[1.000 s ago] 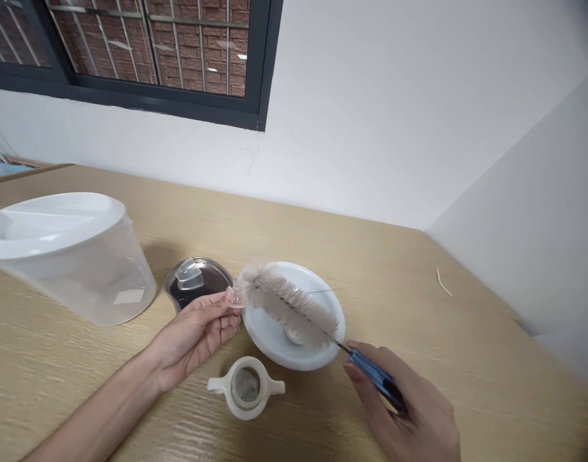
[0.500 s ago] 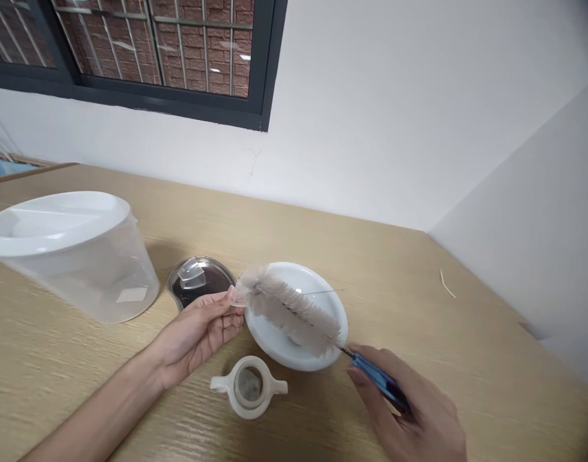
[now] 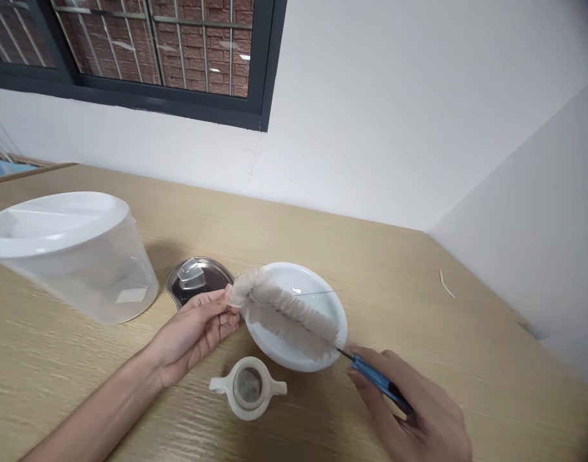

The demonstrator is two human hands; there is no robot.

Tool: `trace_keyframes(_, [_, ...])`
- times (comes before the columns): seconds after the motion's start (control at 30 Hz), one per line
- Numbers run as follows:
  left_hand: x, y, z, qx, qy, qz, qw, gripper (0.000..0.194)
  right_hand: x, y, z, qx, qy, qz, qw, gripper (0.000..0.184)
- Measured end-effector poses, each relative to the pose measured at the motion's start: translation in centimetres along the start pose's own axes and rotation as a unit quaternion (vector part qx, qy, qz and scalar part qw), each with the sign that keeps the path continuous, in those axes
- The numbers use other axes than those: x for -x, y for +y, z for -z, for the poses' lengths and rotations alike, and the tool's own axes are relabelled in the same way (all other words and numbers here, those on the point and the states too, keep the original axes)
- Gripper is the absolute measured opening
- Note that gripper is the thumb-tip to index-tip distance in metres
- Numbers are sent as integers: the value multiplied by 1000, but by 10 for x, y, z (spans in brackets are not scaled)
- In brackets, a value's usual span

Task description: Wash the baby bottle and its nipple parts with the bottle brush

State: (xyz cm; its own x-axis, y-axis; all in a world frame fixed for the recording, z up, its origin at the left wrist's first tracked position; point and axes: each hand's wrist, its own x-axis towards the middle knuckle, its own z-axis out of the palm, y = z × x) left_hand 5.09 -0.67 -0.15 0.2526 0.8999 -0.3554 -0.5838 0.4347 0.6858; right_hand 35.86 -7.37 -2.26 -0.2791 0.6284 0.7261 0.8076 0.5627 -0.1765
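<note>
Bottle brush (image 3: 287, 317) sits across the white plate (image 3: 294, 276), its blue handle pinched closed in my right hand (image 3: 412, 410). At the plate's 10 o'clock, my left hand (image 3: 192, 333) grips a small clear piece (image 3: 232, 296) against the bristle tip.

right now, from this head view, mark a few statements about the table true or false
1. The right hand grips the blue handle of a bottle brush. True.
2. The left hand lies flat on the wooden table. False: it is raised, and its fingers pinch a small clear piece at the brush's tip.
3. The brush's bristles pass over a white round dish. True.
4. The clear plastic tub stands to the right of the dish. False: it stands to the left.
</note>
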Motion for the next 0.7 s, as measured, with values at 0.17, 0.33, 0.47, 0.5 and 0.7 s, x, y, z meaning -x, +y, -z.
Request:
trace_keyframes(0.17, [1,0,-2,10,-3,-14,1000,6,-2,7,-4,3,21,1,1000,24])
trace_keyframes(0.33, [1,-1,-2,-3,-5,-8,1000,6,-3,-1,1,26,32,-33,999,12])
trace_keyframes(0.47, [1,-1,0,-2,-10,-7,1000,7,-4,-3,0,-19,-17,6,1000,21])
trace_keyframes(0.5, [1,-1,0,2,-11,-9,1000,7,-5,-1,0,-27,-20,7,999,23])
trace_keyframes(0.7, [-1,-1,-2,16,-11,-12,1000,10,-3,5,-2,-10,19,-14,1000,20])
